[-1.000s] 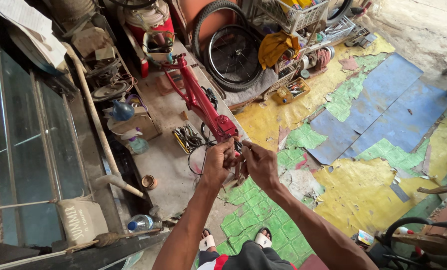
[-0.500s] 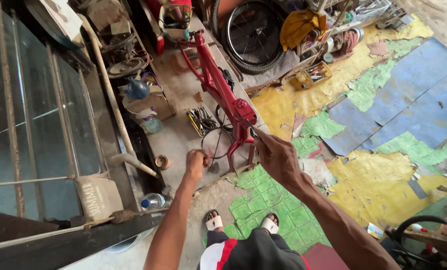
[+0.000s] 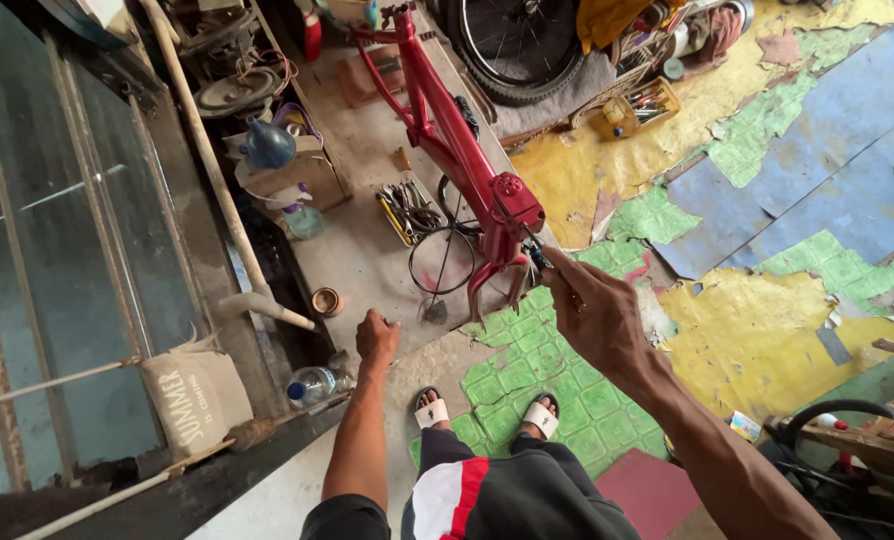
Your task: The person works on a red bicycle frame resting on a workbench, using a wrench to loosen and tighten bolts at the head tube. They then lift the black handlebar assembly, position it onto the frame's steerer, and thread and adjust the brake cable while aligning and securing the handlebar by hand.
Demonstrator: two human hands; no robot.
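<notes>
Right hand [image 3: 592, 315] pinched a small dark tool [image 3: 537, 256] against the red bicycle frame [image 3: 467, 150], at its lower end. Left hand [image 3: 377, 340] hung curled into an empty fist, well apart, over the concrete floor [image 3: 367, 250].

Bare concrete floor [image 3: 367, 250] open left of red bike frame [image 3: 447, 120], tool tray [image 3: 407, 210] and thin wire hoop [image 3: 441, 262] crowding its fork

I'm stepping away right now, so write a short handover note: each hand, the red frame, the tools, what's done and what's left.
Right hand: pinches a small dark tool against the red bicycle frame, by its rear end.
Left hand: closed in a loose fist, off the frame, apparently empty.
Frame: raised above the concrete floor, no wheels fitted.
Tools: tray of hand tools beneath it.
Done: cannot tell.
Left: the fitting at the tool tip is in work.
</notes>
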